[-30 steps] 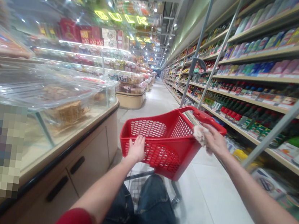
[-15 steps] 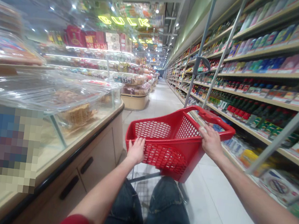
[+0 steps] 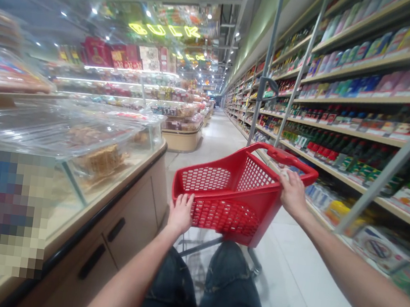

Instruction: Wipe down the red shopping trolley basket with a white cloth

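A red plastic shopping cart [image 3: 227, 216] with perforated sides stands crosswise before my knees, its handle [image 3: 307, 175] to the right. At its left end, my left hand [image 3: 180, 215] grips the top rim, fingers over the edge. My right hand [image 3: 293, 193] is closed on the rim at the other end, just below the handle. The thumb sides and fingertips are partly hidden by the cart wall. Inside the basket, the part that shows holds no goods; its floor is mostly out of sight.
On the left runs a wooden counter [image 3: 135, 204] with clear lids [image 3: 63, 121] over food. Tall shelves [image 3: 368, 99] of bottles and cans line the right, with slanting grey posts [image 3: 393, 171] before them. A tiled aisle [image 3: 216, 125] leads away between them.
The surroundings have shifted slightly left in view. The cart's handle end has swung a little left and up, and my left hand sits slightly lower; both hands stay on the rim.
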{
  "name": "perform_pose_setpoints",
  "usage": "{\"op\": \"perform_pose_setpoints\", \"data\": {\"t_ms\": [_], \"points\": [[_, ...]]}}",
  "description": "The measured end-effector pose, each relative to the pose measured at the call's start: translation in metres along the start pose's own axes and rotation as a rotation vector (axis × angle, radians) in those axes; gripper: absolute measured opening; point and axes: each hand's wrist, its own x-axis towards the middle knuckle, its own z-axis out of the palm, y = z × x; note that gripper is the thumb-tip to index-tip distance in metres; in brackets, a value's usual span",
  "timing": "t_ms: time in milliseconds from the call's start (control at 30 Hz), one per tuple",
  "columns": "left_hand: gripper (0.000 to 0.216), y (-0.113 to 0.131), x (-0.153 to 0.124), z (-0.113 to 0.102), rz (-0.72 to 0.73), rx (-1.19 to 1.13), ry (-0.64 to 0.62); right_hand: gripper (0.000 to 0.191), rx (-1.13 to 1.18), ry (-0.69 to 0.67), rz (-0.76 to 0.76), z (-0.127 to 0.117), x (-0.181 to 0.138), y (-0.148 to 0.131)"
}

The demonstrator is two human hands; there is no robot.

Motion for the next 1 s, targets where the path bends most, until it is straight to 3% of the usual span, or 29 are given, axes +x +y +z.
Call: {"op": "perform_pose_setpoints", "data": {"t_ms": [267,367,533,633,1000], "points": [[0.079,0.002,-0.002,-0.001,-0.030,-0.006,-0.052,0.041,0.109,-0.060,-0.133,0.019,0.017,-0.004],[0.077,0.012,-0.003,0.002,-0.021,-0.019,-0.038,0.040,0.151,-0.104,-0.225,0.030,0.011,-0.043],[0.074,0.025,-0.005,0.005,0.023,-0.057,-0.031,0.050,0.295,-0.183,-0.293,0.042,-0.017,-0.133],[0.074,0.028,-0.004,0.005,0.051,-0.078,-0.023,0.055,0.425,-0.216,-0.335,0.042,-0.026,-0.163],[0.072,0.016,0.000,0.000,0.065,-0.112,-0.070,0.060,0.520,-0.287,-0.270,0.047,-0.033,-0.179]]}}
